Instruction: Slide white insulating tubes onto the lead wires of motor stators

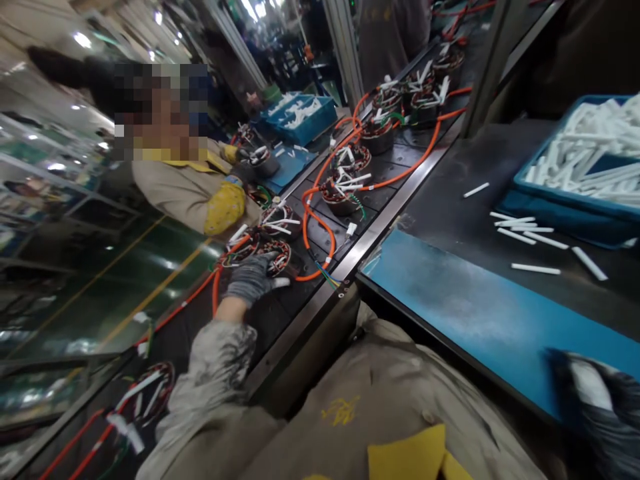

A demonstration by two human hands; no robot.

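My left hand [253, 277], in a grey glove, reaches onto the conveyor and rests against a wound coil ring [279, 257]; its fingers are closed around the near side of the ring. A short white tube [282, 282] pokes out beside the fingers. My right hand [595, 393], in a dark glove, is blurred at the lower right above the blue mat [450, 287]. Something white shows at this hand, but its fingers are too smeared to read. Just beyond my left hand lies another coil ring [280, 220] with white tubes and wires.
A blue bin [565, 210] full of white tubes stands at the right, with loose white tubes [535, 269] near it. Orange cables [333, 243] loop along the conveyor [395, 160]. A person [175, 187] works across it.
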